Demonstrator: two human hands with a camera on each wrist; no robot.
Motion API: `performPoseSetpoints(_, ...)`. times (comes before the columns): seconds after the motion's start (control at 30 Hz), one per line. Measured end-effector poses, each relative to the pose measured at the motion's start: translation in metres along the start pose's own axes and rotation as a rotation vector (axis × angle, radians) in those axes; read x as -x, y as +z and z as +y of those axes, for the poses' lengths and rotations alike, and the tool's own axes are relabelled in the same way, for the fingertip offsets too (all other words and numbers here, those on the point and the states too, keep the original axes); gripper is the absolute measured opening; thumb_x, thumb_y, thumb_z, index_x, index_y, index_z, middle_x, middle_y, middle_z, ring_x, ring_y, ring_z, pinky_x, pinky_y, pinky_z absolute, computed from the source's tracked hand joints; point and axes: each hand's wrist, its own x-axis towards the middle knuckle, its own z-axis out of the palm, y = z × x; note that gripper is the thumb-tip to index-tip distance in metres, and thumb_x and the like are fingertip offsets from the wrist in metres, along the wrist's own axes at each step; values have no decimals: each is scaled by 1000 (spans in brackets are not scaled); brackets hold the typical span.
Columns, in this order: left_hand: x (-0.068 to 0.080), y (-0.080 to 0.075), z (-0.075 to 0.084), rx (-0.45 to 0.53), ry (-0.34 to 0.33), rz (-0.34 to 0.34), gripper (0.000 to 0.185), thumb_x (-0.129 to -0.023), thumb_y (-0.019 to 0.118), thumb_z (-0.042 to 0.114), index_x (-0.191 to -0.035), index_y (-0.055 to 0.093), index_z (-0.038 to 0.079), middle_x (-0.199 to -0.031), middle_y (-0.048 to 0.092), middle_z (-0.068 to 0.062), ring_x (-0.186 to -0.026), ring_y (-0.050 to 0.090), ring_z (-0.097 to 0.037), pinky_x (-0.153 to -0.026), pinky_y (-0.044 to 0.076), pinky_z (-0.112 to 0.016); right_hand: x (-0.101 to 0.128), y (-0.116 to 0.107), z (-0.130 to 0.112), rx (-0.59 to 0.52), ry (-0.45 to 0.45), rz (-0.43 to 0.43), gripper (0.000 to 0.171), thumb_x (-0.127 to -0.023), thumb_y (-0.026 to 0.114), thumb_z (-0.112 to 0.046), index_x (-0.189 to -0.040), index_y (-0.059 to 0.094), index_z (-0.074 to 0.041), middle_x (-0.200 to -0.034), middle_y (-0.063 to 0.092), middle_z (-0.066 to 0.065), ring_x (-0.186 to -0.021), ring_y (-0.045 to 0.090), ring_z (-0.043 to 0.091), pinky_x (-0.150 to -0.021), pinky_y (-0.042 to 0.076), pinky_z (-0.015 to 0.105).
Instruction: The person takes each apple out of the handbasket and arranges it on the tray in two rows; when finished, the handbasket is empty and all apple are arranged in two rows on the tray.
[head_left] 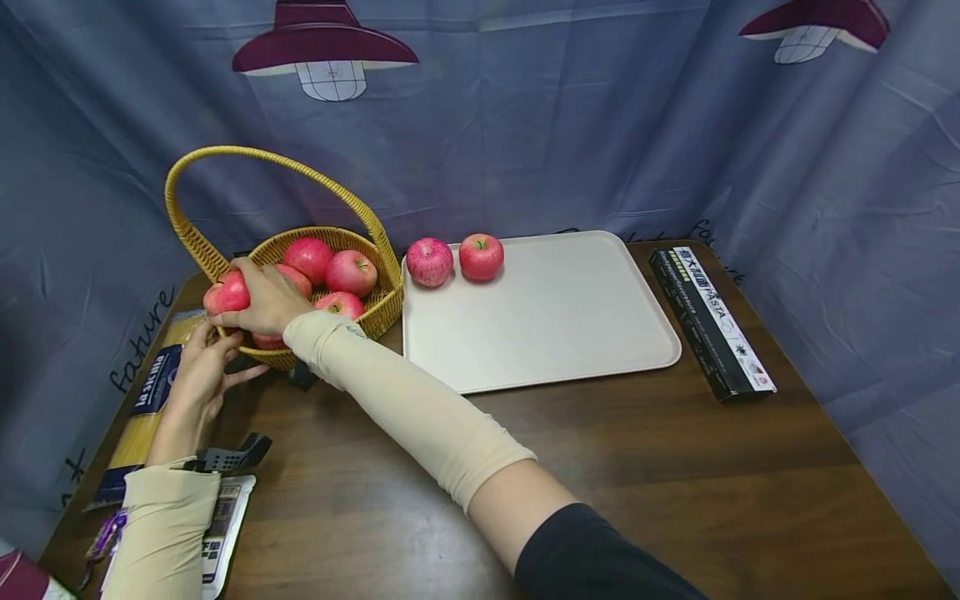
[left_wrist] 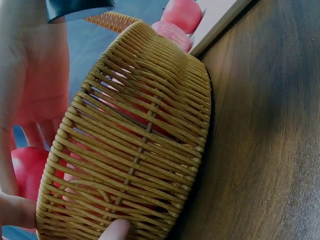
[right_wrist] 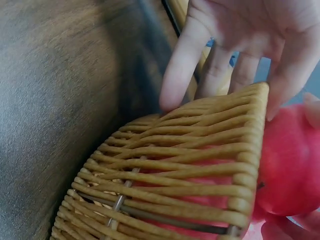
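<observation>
At the left end of the yellow wicker basket, my right hand grips a red apple beside the rim. My left hand is just below it, its fingers fairly straight and touching the basket's outer side. The right wrist view shows those left fingers against the weave, close to the held apple. Several more apples lie inside the basket, partly covered by my right hand. A pale tray carries two apples at its back left corner.
A black pasta box lies right of the tray on the brown table. Along the left edge lie a pasta packet and a silver-edged pouch, partly under my left sleeve. The basket's tall handle arches above it.
</observation>
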Motion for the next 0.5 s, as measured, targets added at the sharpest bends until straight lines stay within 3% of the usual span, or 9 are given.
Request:
performPoseSetpoints(0.27, 1, -1, -1, 2, -3, 6, 69, -108, 34, 16, -163, -5, 27, -168, 2, -2, -154, 9, -34, -71, 65, -26, -2, 1, 2, -46, -24, 39, 83, -76, 81, -54, -145, 39, -35, -130, 56, -17, -115, 53, -3, -92, 47, 10)
performPoseSetpoints(0.5, 0, -3, 0, 9, -9, -1, 70, -108, 37, 17, -163, -5, 25, -163, 12, -3, -151, 15, -31, -72, 65, -28, 1, -2, 16, -91, -49, 53, 86, -78, 78, -55, -150, 35, -36, -139, 50, -16, -122, 50, -2, -98, 47, 16)
